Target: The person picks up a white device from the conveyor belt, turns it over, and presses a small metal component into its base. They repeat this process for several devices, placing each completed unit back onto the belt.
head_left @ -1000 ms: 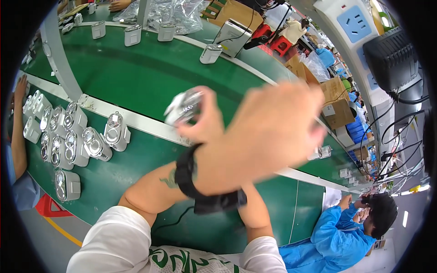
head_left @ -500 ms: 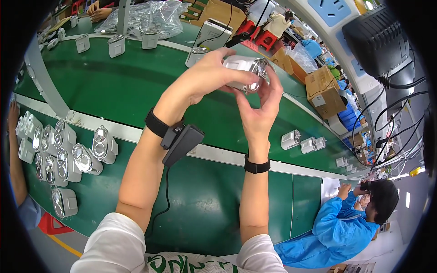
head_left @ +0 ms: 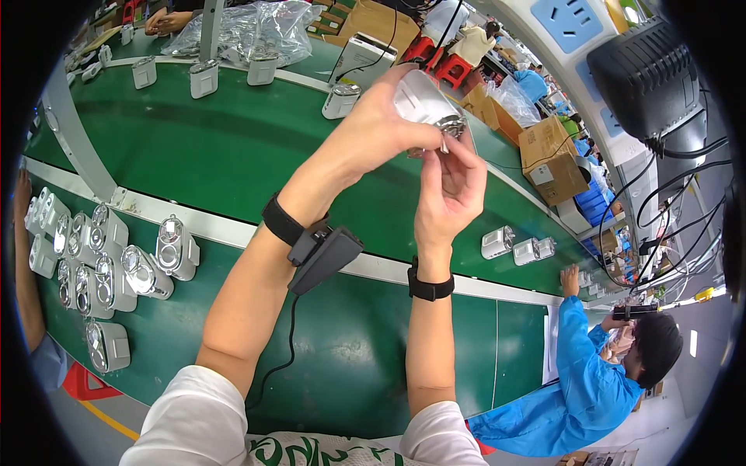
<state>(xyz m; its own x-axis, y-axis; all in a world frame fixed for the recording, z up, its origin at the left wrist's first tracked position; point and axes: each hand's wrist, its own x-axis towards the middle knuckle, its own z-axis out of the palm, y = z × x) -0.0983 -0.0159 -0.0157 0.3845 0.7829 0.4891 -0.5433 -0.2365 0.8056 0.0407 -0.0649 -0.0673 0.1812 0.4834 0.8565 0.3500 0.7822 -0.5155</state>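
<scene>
Above the green belt (head_left: 233,147), a white oval housing (head_left: 416,95) with a shiny silvery end is raised in front of me. My left hand (head_left: 381,120) is wrapped around its body, the thumb near the shiny end. My right hand (head_left: 452,190) has its fingertips pinched together against that end, which is tilted down towards me. The fingers partly cover the shiny end, so I cannot see whether a small part is between them. Just beyond my left hand, a similar housing (head_left: 340,101) stands on the belt.
Several similar housings (head_left: 115,281) stand on the bench at left, near another person's arm (head_left: 29,287). More white units (head_left: 497,242) sit along the belt. A person in blue (head_left: 583,373) reaches towards the belt at right. A black adapter (head_left: 641,74) and cables hang upper right.
The housing has tilted, its shiny end turning down. My right fingers have drawn in from a spread grip to a pinch at that end. The person in blue has stretched an arm towards the belt.
</scene>
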